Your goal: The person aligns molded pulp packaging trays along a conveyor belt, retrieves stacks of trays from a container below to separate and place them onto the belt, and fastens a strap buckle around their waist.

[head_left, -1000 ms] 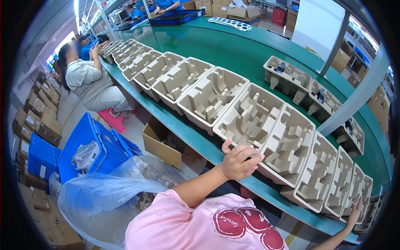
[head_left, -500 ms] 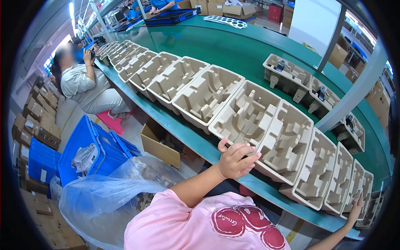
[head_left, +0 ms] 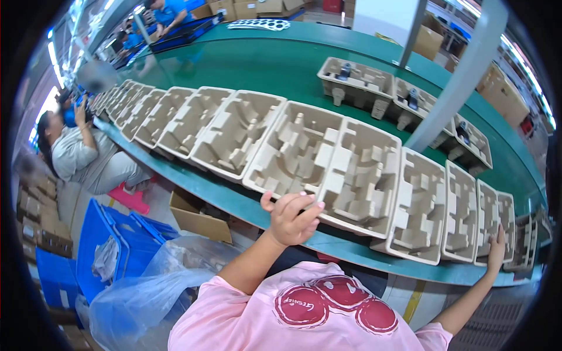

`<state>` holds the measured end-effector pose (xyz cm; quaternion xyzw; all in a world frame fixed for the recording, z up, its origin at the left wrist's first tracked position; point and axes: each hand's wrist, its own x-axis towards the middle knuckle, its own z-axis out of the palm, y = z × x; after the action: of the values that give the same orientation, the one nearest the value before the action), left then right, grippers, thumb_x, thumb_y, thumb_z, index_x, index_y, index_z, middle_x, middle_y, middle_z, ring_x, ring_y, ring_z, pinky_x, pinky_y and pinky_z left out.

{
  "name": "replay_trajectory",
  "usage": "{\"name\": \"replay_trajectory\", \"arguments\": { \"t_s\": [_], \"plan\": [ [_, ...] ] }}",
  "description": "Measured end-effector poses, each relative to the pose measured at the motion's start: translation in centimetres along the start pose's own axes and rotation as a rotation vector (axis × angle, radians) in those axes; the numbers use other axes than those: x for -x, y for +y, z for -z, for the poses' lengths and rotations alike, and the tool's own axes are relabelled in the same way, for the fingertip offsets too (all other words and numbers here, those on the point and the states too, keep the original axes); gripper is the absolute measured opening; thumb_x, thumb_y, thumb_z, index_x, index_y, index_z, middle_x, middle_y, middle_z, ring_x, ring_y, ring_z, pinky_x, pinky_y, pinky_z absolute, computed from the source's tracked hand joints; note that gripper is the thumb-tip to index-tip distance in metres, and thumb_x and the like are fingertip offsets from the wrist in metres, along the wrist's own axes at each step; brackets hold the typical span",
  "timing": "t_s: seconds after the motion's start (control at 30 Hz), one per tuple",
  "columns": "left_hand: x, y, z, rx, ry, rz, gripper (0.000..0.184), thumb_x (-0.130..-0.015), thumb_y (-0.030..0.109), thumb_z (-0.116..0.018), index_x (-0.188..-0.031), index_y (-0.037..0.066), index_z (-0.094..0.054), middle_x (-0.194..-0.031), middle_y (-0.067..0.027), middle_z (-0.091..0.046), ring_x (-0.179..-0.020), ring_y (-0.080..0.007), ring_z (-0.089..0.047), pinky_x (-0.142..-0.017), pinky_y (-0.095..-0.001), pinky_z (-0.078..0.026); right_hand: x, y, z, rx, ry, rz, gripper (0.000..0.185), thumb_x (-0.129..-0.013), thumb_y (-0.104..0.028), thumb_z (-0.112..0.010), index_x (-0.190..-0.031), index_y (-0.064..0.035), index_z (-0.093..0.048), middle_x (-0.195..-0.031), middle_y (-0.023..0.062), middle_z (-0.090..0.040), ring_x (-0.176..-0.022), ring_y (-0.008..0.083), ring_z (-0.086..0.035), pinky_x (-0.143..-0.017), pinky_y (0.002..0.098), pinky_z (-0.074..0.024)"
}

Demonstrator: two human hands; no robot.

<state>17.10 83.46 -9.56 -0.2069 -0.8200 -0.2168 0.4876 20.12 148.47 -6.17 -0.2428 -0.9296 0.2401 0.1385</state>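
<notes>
A long row of beige moulded pulp trays runs along the near edge of the green bench. My left hand is at the front rim of a middle tray, its fingers bent and a little apart, holding nothing. Farther right, my right hand rests with its fingers extended against one of the trays near the right end. The trays' moulded compartments show no parts inside.
More trays with dark parts stand across the bench, behind a grey post. A seated person is at the left. Below are blue bins, a cardboard box and a clear plastic bag.
The camera view has turned to the right, so trays and bench appear farther left. My hands stay at the tray edges. The seated person has raised their hands.
</notes>
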Motion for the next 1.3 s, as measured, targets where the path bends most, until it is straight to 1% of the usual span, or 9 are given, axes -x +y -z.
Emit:
{"name": "replay_trajectory", "arguments": {
  "t_s": [0.1, 0.17, 0.37, 0.5, 0.6, 0.87, 1.03, 1.2, 1.3],
  "plan": [
    [-0.1, 0.0, 0.0, 0.006, -0.006, -0.015, 0.025, -0.089, 0.033, -0.054, -0.104, 0.022, -0.07, -0.107, 0.0016, -0.063, -0.094, -0.0174, -0.059, -0.111, -0.0502, -0.006, 0.6, -2.0, 0.0, 0.023, 0.012, -0.02, 0.055, -0.091, -0.007, -0.045, -0.146, -0.0103, -0.04, -0.145, 0.0123, -0.046, -0.127, 0.0281, -0.049, -0.103, 0.0311, -0.0371],
    [-0.1, -0.1, -0.1, -0.047, 0.014, -0.041, 0.028, -0.093, 0.036, -0.048, -0.097, 0.017, -0.069, -0.104, 0.0006, -0.063, -0.094, -0.0177, -0.058, -0.114, -0.0469, -0.006, 0.9, -3.0, -0.3, 0.039, 0.029, -0.033, 0.055, -0.09, -0.008, -0.046, -0.145, -0.0105, -0.041, -0.144, 0.012, -0.047, -0.126, 0.0281, -0.049, -0.103, 0.0313, -0.0375],
    [0.1, -0.2, -0.2, -0.039, 0.009, -0.05, 0.029, -0.093, 0.036, -0.046, -0.097, 0.017, -0.067, -0.104, -0.0005, -0.063, -0.095, -0.0184, -0.057, -0.114, -0.0465, -0.007, 1.4, -6.1, -0.4, 0.068, 0.045, -0.048, 0.055, -0.089, -0.01, -0.049, -0.144, -0.011, -0.044, -0.141, 0.011, -0.05, -0.125, 0.0281, -0.051, -0.102, 0.0318, -0.0387],
    [0.4, -0.2, -0.5, -0.06, 0.026, -0.019, 0.025, -0.092, 0.035, -0.048, -0.099, 0.021, -0.068, -0.104, 0.0024, -0.063, -0.094, -0.0162, -0.057, -0.114, -0.0494, -0.007, 1.9, -7.7, -0.5, 0.093, 0.06, -0.065, 0.055, -0.088, -0.011, -0.051, -0.143, -0.0113, -0.046, -0.14, 0.0104, -0.053, -0.124, 0.0281, -0.052, -0.101, 0.0322, -0.0396],
    [0.4, -0.3, -0.5, -0.044, 0.03, -0.039, 0.025, -0.092, 0.034, -0.047, -0.097, 0.02, -0.067, -0.103, 0.0016, -0.063, -0.094, -0.0171, -0.057, -0.114, -0.0486, -0.008, 1.8, -8.4, -0.3, 0.111, 0.079, -0.084, 0.055, -0.088, -0.012, -0.052, -0.142, -0.0115, -0.047, -0.138, 0.0099, -0.054, -0.123, 0.028, -0.053, -0.101, 0.0324, -0.0402],
    [0.8, -0.8, -0.5, -0.061, 0.029, -0.067, 0.026, -0.094, 0.034, -0.045, -0.099, 0.017, -0.065, -0.104, -0.0022, -0.063, -0.095, -0.0202, -0.056, -0.114, -0.0493, -0.009, 1.8, -5.8, 0.2, 0.146, 0.097, -0.091, 0.054, -0.087, -0.017, -0.054, -0.141, -0.0132, -0.048, -0.137, 0.0094, -0.055, -0.121, 0.0286, -0.054, -0.1, 0.0336, -0.0415],
    [0.8, -0.8, -0.6, -0.055, 0.001, -0.115, 0.028, -0.097, 0.03, -0.043, -0.107, 0.012, -0.062, -0.107, -0.0065, -0.062, -0.101, -0.0218, -0.055, -0.115, -0.0455, -0.008, 2.1, -6.1, 0.4, 0.164, 0.096, -0.093, 0.055, -0.087, -0.022, -0.054, -0.141, -0.0148, -0.048, -0.137, 0.0091, -0.055, -0.12, 0.0291, -0.055, -0.099, 0.0347, -0.0424],
    [1.2, -1.0, -0.6, -0.109, 0.012, -0.09, 0.025, -0.097, 0.026, -0.041, -0.106, 0.013, -0.061, -0.105, -0.007, -0.062, -0.098, -0.0229, -0.055, -0.114, -0.0493, -0.008, 2.3, -6.4, 0.6, 0.166, 0.105, -0.118, 0.055, -0.087, -0.026, -0.054, -0.141, -0.0186, -0.049, -0.136, 0.0074, -0.055, -0.118, 0.0294, -0.055, -0.097, 0.0354, -0.0435],
    [1.4, -1.4, -0.6, -0.101, 0.005, -0.1, 0.028, -0.098, 0.024, -0.04, -0.111, 0.011, -0.061, -0.109, -0.0075, -0.061, -0.104, -0.0228, -0.053, -0.115, -0.0456, -0.006, 2.4, -6.8, 0.6, 0.198, 0.114, -0.138, 0.055, -0.087, -0.028, -0.054, -0.141, -0.0214, -0.049, -0.135, 0.0058, -0.056, -0.116, 0.0294, -0.056, -0.096, 0.0358, -0.0444]
  ]
}}
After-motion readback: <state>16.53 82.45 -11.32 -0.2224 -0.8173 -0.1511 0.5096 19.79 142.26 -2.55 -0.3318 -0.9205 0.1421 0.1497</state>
